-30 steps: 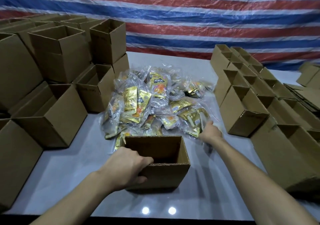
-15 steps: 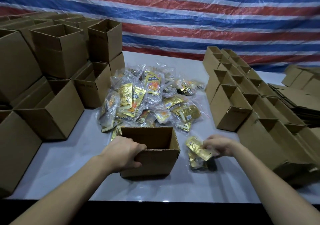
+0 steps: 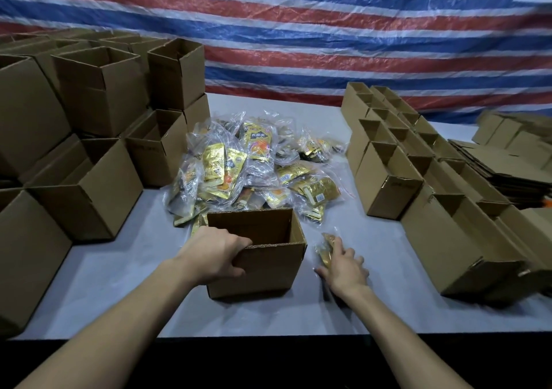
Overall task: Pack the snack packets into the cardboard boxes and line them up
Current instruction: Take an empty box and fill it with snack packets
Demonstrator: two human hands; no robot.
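Snack packet (image 3: 325,252) beside the open cardboard box (image 3: 265,269).
The left hand (image 3: 213,254) clamps the box rim; the right hand (image 3: 346,269) covers the packet, grip unclear. Likely light, limp and slippery: pinch the edge ahead of the fingers.

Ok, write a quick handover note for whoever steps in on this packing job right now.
Left hand grips the near rim of the open box, which stands on the table towards its front.
Right hand lies with spread fingers on one snack packet, on the table just right of that box.
The packet pile sits behind the box. The stacked boxes stand at left, the rows of boxes at right.
Done: no packet shows inside the open box.
Left: put in this packet, pack the pile, line the box up.
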